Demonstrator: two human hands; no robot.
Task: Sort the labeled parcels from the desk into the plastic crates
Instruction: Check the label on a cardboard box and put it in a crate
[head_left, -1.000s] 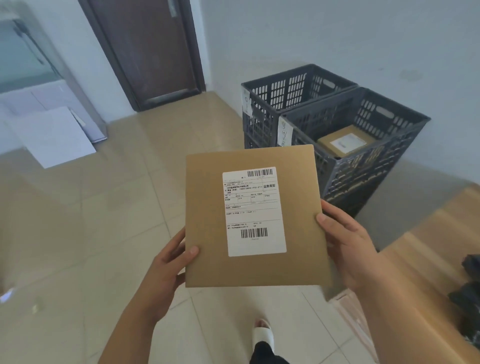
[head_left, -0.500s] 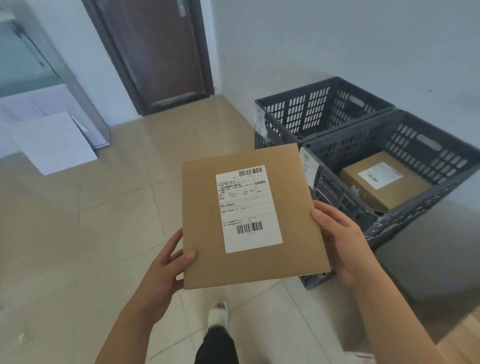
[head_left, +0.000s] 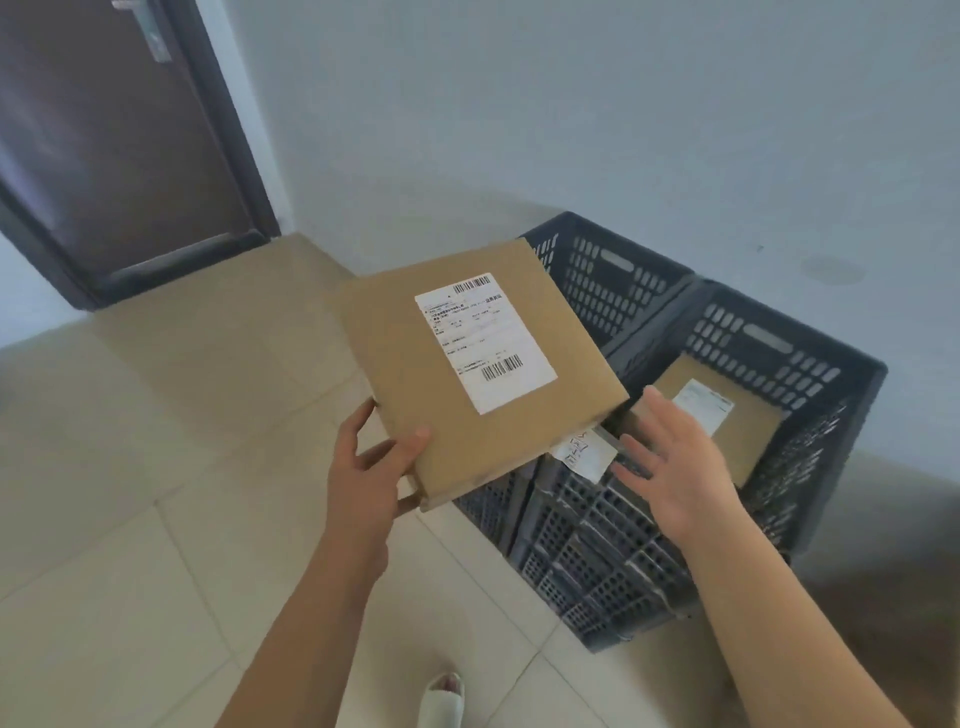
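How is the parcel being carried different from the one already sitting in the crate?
The carried parcel is tilted in the air, gripped by the left hand; the parcel in the right crate lies inside it, untouched. The carried one looks bigger. Both are brown cardboard with white shipping labels.

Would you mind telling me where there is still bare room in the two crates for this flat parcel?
The far dark plastic crate shows no parcel, though the held brown cardboard parcel hides part of it. The near dark crate is crowded: a labeled brown box fills its floor, and the open right hand hovers there.
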